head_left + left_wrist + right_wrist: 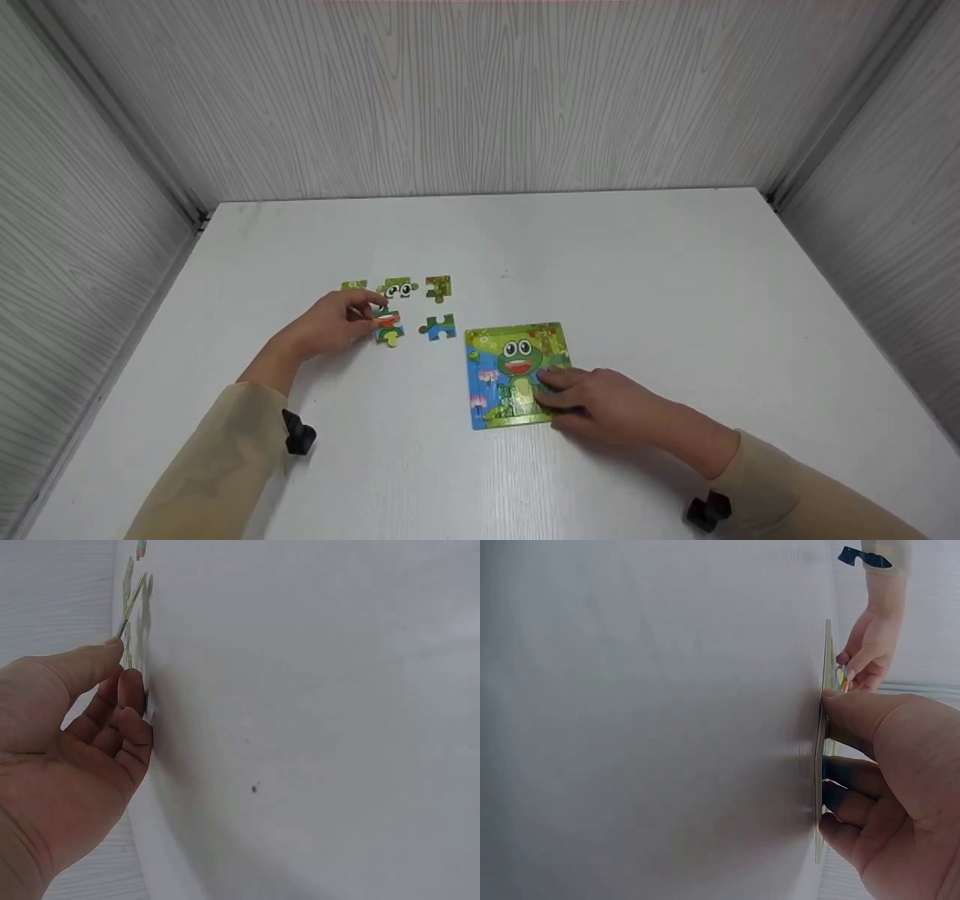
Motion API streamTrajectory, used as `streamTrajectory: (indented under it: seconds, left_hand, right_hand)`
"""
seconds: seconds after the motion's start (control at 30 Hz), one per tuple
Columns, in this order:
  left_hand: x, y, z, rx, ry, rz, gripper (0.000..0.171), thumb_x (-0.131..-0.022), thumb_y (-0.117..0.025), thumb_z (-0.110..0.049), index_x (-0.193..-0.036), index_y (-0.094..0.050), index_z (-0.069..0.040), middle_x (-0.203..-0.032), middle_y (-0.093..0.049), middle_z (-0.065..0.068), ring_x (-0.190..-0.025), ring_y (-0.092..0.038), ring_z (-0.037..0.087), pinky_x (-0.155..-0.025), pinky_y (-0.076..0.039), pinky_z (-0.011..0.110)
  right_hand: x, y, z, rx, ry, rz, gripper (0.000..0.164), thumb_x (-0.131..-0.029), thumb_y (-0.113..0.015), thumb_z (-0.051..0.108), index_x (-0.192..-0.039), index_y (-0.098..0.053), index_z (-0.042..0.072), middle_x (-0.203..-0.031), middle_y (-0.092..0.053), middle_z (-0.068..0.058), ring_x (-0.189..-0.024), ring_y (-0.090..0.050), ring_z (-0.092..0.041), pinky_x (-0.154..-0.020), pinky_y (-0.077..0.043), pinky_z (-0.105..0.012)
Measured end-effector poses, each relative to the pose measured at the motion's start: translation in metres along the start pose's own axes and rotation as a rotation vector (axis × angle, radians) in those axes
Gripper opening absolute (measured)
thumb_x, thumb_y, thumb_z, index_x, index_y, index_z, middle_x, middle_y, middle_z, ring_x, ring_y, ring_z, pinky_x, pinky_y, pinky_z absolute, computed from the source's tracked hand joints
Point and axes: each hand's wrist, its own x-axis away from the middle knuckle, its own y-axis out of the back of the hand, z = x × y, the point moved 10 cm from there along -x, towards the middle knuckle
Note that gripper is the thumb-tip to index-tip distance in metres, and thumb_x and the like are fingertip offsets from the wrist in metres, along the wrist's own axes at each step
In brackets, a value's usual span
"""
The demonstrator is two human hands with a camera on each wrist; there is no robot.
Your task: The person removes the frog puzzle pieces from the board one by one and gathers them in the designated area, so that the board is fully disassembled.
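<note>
1. Head view: the left hand (337, 322) is at the left of the group of loose puzzle pieces. Its thumb and a finger pinch the mouth piece (388, 330), which shows red, green and yellow.
2. Head view: the eye piece (397, 288) lies on the table (675, 285) just beyond the pinched one. The brown-green piece (439, 287) is to its right and the blue piece (439, 328) lies nearer the person. A green piece (354, 285) at the far left is partly covered by the left hand.
3. Head view: the puzzle board (510, 386) lies on the table to the right of the pieces and nearer the person, its printed frog facing up. The right hand (615, 405) rests on its right side, fingers slightly spread and touching the picture.
4. Head view: both arms wear beige sleeves (225, 457), each with a black fitting (299, 435) at the cuff.
5. Left wrist view: the mouth piece appears edge-on and tilted at the thumb tip; its picture cannot be read. The other fingers are curled below it. A dark speck (254, 789) marks the table.
6. Right wrist view: the puzzle board is edge-on. The thumb touches it, apart from the bent fingers, whose tips also meet it. Beyond, the left hand holds the coloured mouth piece.
</note>
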Motion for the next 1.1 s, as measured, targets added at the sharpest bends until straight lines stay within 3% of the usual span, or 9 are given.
streamTrajectory:
  seconds: [0.57, 1.1]
  left_hand:
    - [-0.0072, -0.0069, 0.0057, 0.013, -0.004, 0.02, 0.04, -0.107, -0.06, -0.01, -0.147, -0.063, -0.016, -0.123, -0.06, 0.012, -0.109, -0.05, 0.03, -0.095, -0.044, 0.042]
    - [-0.0035, -0.0084, 0.0044, 0.027, 0.011, 0.027, 0.043, -0.109, -0.058, -0.01, -0.151, -0.06, -0.015, -0.133, -0.059, 0.016, -0.116, -0.049, 0.032, -0.103, -0.043, 0.045]
  right_hand:
    - [0.0004, -0.0002, -0.0009, 0.008, -0.007, 0.005, 0.043, -0.104, -0.071, 0.026, -0.144, -0.067, 0.013, -0.158, -0.053, -0.011, -0.144, -0.052, -0.031, -0.105, -0.051, -0.054]
    - [0.0002, -0.0037, -0.0043, 0.004, -0.016, 0.01, 0.043, -0.105, -0.07, 0.028, -0.144, -0.067, 0.012, -0.157, -0.053, -0.012, -0.143, -0.052, -0.033, -0.105, -0.051, -0.056]
